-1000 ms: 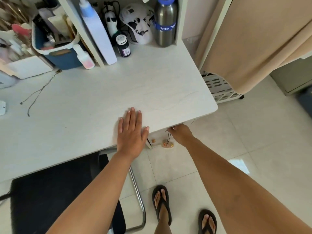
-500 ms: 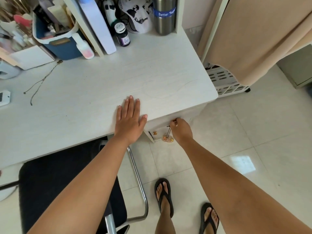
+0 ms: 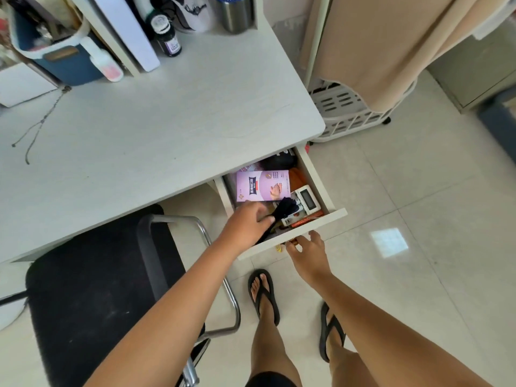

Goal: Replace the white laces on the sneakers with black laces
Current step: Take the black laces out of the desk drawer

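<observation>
A person stands at a white desk (image 3: 156, 135) with its drawer (image 3: 293, 233) pulled open, left hand reaching inside for a bundle of black laces (image 3: 283, 209).

The desk fills the upper left, a black chair (image 3: 92, 289) tucked beneath it. The drawer juts out under the desk's right corner, holding a purple box (image 3: 262, 185), a small white device with a screen (image 3: 307, 201) and the black laces near its front. The left hand (image 3: 247, 223) sits in the drawer, fingers curled and pinching the lower end of the laces, though motion blur hides the exact grip. The right hand (image 3: 307, 247) is at the outside of the drawer front, fingers loosely curled by the pull; whether it grips is unclear. Half a second ago the drawer was closed, the left hand lay flat on the desk, and the right hand gripped the pull.
</observation>
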